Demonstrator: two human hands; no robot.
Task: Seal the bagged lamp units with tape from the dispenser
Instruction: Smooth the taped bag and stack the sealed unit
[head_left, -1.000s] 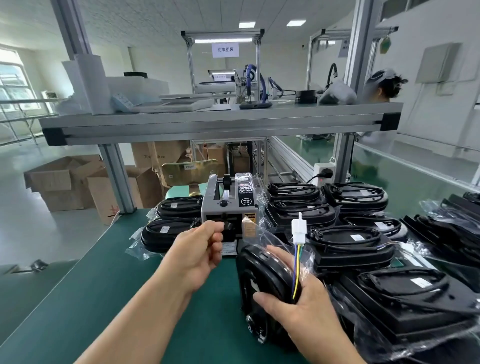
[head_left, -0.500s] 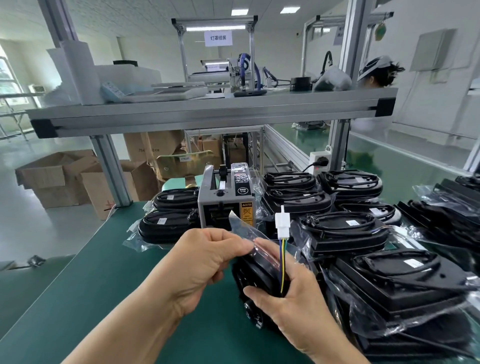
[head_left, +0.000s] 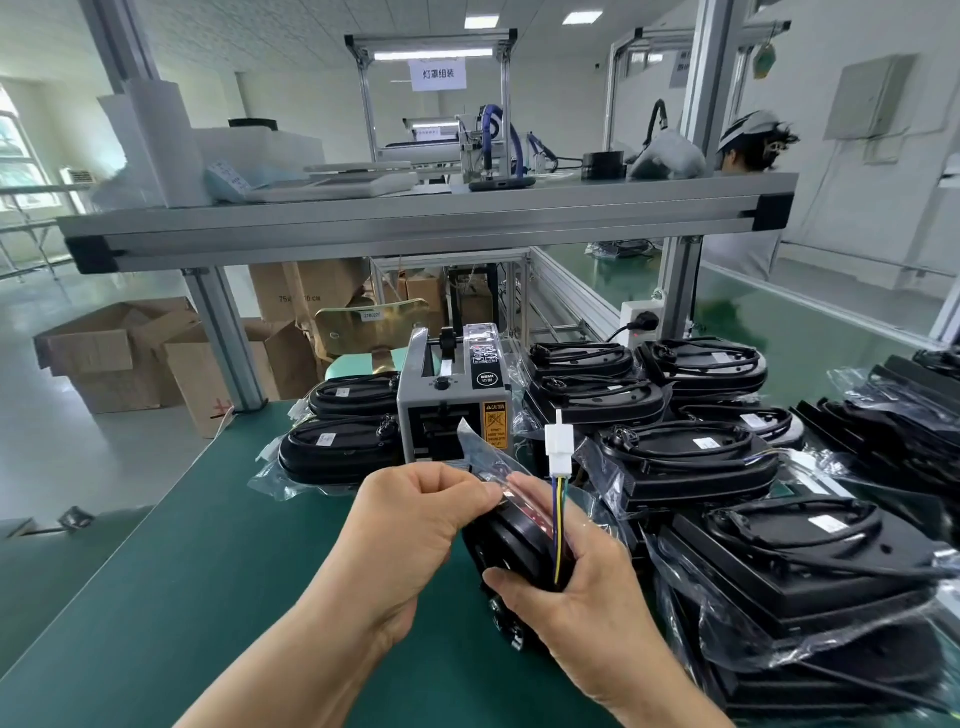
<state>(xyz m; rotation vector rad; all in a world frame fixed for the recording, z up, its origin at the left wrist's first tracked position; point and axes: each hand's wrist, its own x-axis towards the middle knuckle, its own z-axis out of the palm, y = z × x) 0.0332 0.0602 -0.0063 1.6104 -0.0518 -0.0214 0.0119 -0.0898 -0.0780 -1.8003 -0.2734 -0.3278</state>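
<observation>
Bagged lamp units, two of them, lie stacked at the far left of the green bench. Each is a black housing with a coiled cable on top, inside clear film. Cardboard boxes stand open on the floor past the bench edge.

Just right of that stack stands the grey tape dispenser, upright, with its slot facing the person and a caution label on its front.

Left hand: in front of the dispenser, fingers curled. Thumb and forefinger pinch the clear bag at the top edge of the held lamp unit. A loose corner of the bag stands up in front of the dispenser's face. A glossy clear strip lies across the fold at the pinch (tape or bag film, cannot tell which).

The held lamp unit stands on edge on the bench, between the two hands.

Right hand: wrapped round the unit from the right, thumb on the near face and fingers curled behind, pressing on the wires. A white connector stands upright above it on blue, yellow and green wires.

Further right, more bagged units are stacked in rows, touching one another. A person in a white cap is at the far bench.
</observation>
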